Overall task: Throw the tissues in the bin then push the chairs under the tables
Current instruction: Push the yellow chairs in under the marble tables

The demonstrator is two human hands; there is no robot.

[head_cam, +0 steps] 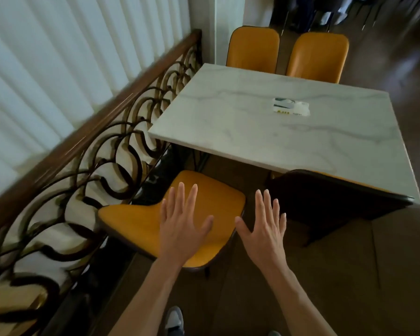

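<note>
A white marble table [240,122] stands ahead of me. A yellow chair [136,221] is pulled out from its near left side, turned at an angle. My left hand [182,224] hovers flat over that chair, fingers spread, holding nothing. My right hand [264,226] is open beside it, over the floor between this chair and a dark-backed chair [325,197] tucked under the near right edge. A small white tissue packet [290,106] lies on the tabletop toward the far right. No bin is in view.
Two yellow chairs [252,47] [318,57] sit pushed in at the table's far side. An ornate dark metal railing with a wooden handrail [90,132] runs along the left, close to the pulled-out chair. Brown floor [349,275] lies to the right. My shoe [174,318] shows at the bottom.
</note>
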